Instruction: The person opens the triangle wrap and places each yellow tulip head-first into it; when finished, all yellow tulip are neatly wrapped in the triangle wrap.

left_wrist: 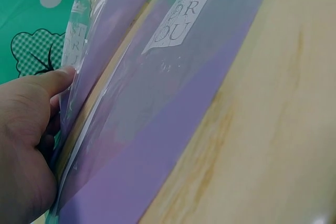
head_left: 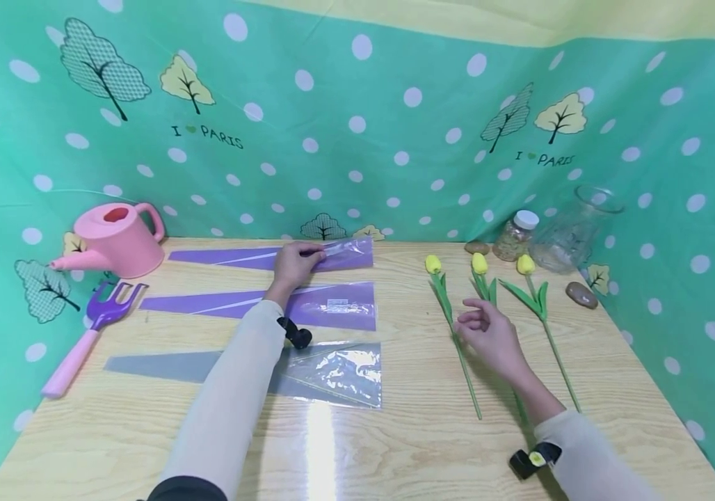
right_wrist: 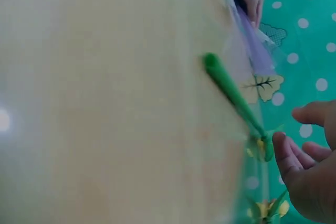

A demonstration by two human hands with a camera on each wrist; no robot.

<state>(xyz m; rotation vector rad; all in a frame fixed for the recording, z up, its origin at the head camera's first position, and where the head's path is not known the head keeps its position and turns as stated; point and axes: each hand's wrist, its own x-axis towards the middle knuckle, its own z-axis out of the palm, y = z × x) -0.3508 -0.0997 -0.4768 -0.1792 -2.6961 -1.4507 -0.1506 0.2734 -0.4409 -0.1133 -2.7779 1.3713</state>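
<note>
My left hand [head_left: 293, 269] pinches the far purple flower sleeve [head_left: 352, 255] along its side, with the thumb on top in the left wrist view. Nearer lies a second purple sleeve [head_left: 351, 309] with a printed white label [left_wrist: 181, 17]. A grey clear-fronted sleeve [head_left: 339, 379] is nearest to me, partly under my left forearm. On the right, my right hand [head_left: 494, 341] hovers with loosely bent fingers and nothing in them. Around it lie a left yellow tulip [head_left: 442, 296], a middle tulip [head_left: 479, 264] whose stem my hand partly hides, and a right tulip [head_left: 542, 309].
At the left stand a pink watering can [head_left: 122, 243] and a purple-pink hand fork [head_left: 91, 327]. A lidded jar [head_left: 514, 240], a glass vase [head_left: 564, 240] and two stones, one brown [head_left: 476, 248] and one darker [head_left: 581, 295], sit at the back right. A green polka-dot cloth [head_left: 357, 153] encloses the table.
</note>
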